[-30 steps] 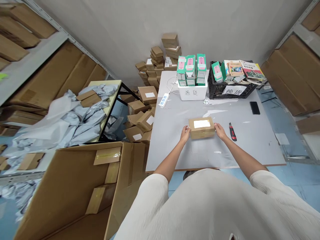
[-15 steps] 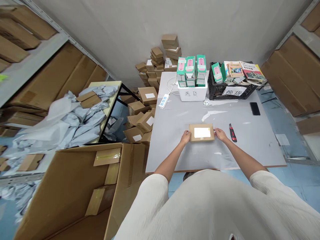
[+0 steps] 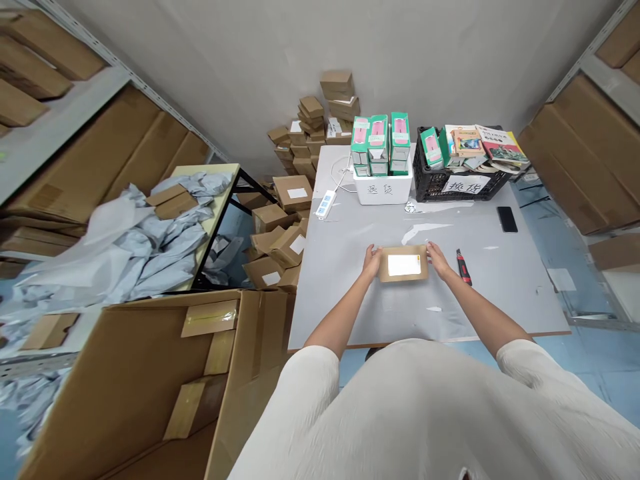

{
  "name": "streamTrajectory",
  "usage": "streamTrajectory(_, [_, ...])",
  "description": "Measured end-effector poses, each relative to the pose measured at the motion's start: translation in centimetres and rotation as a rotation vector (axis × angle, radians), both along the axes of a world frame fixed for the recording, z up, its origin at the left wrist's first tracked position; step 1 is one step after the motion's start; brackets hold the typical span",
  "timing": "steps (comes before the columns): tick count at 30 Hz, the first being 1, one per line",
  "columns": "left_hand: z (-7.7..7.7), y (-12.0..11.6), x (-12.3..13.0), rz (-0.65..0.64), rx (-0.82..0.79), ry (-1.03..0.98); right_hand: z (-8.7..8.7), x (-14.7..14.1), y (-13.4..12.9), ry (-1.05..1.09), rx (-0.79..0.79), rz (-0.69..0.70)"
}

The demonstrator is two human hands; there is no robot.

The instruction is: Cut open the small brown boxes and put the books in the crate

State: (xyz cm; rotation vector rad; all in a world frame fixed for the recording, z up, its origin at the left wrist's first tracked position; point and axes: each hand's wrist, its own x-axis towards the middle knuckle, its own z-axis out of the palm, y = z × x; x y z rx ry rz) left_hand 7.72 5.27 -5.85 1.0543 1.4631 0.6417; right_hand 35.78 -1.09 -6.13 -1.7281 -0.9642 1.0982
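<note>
Small cardboard box [image 3: 403,263]: print on white label [image 3: 405,265] too small to read; underside hidden, contact with table [image 3: 340,313] cannot be told.
Left hand [image 3: 371,262], right hand [image 3: 439,260]: some fingers out of sight at the box ends.
Utility knife [image 3: 463,268]: blade position too small to tell.
White bin [image 3: 384,192], black crate [image 3: 423,181]: lower contents concealed by the walls.
Large carton [image 3: 125,380]: cut off by bottom edge.
White shirt [image 3: 415,413]: likewise.
Upper-left shelf cartons [image 3: 43,63]: cropped by left edge, blurred.
</note>
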Motion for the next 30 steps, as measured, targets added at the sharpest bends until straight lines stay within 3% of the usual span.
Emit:
streamTrajectory(3, [0.5, 0.2, 0.0, 0.019, 0.038, -0.058, 1.1, 0.2, 0.1, 0.097, -0.070, -0.082])
streamTrajectory(7, [0.5, 0.0, 0.1, 0.046, 0.057, -0.084, 1.7, 0.4, 0.0, 0.107, -0.030, -0.125])
streamTrajectory(16, [-0.5, -2.4, -0.3, -0.024, 0.000, 0.055, -0.4, 1.0, -2.1, -0.016, -0.102, -0.092])
streamTrajectory(18, [-0.4, -2.8, -0.3, -0.053, 0.071, 0.156, -0.6, 1.0, -2.3, -0.052, -0.095, -0.084])
streamTrajectory(23, [0.7, -3.7, 0.3, -0.250, 0.484, 0.356, -0.7, 0.7, -2.2, -0.052, -0.039, -0.060])
streamTrajectory(26, [1.5, -3.8, 0.7, -0.360, 0.486, 0.419, -0.3, 0.4, -2.0, -0.059, -0.026, -0.059])
streamTrajectory(30, [2.3, -3.3, 0.3, -0.344, 0.404, 0.512, 0.6, -0.5, -1.4, -0.069, 0.024, -0.037])
